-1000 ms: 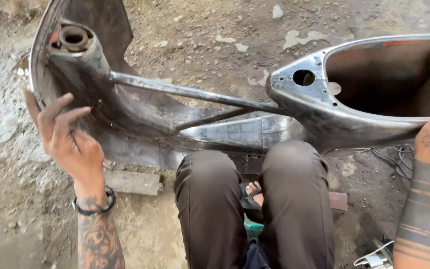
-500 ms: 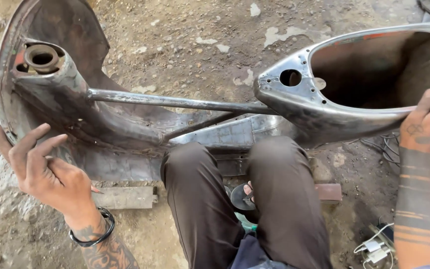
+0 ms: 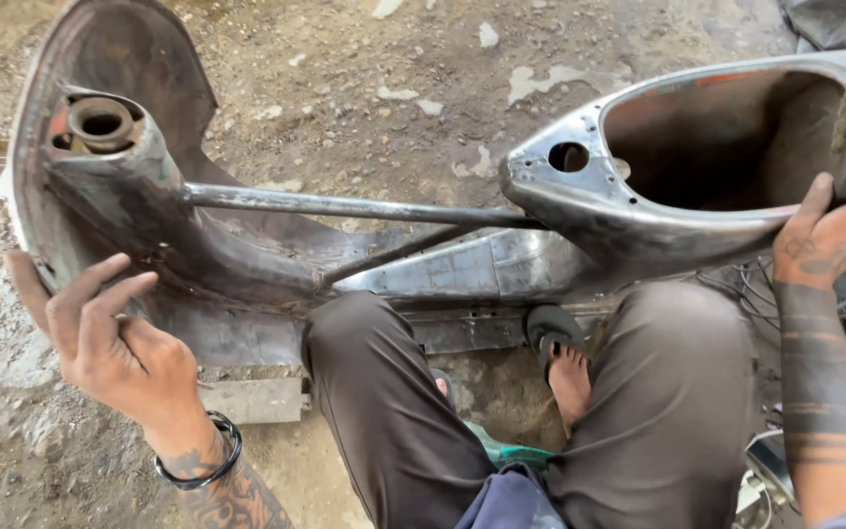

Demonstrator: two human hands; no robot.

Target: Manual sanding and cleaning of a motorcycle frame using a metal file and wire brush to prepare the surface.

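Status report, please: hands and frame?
Left hand open on front edge of bare grey metal scooter frame. Right hand grips rear rim. Knees beneath it.

Dirt ground with pale stone chips; cables right; black sandal underfoot.
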